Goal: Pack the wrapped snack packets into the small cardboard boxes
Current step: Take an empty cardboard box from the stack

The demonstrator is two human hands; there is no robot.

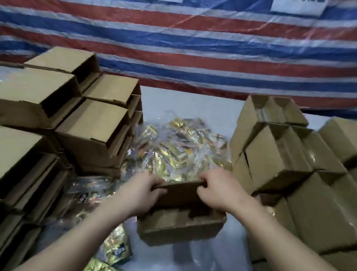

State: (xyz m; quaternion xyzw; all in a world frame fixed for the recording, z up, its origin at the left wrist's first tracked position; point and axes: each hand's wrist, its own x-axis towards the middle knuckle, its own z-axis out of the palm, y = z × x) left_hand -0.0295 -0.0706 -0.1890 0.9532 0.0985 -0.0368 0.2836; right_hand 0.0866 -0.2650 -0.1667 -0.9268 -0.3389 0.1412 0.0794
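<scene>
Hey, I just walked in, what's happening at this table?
A person is packing snacks. Both hands, left hand and right hand, grip the far flap of a small box in the middle of the table. Just beyond it lies a heap of gold packets. Stacks of boxes stand on the left and on the right.

A single head-worn wide-angle view looked forward and down, close above the small box (180,217); stacked boxes (91,132) flanked it, and a striped tarp (202,46) hung behind it.
</scene>
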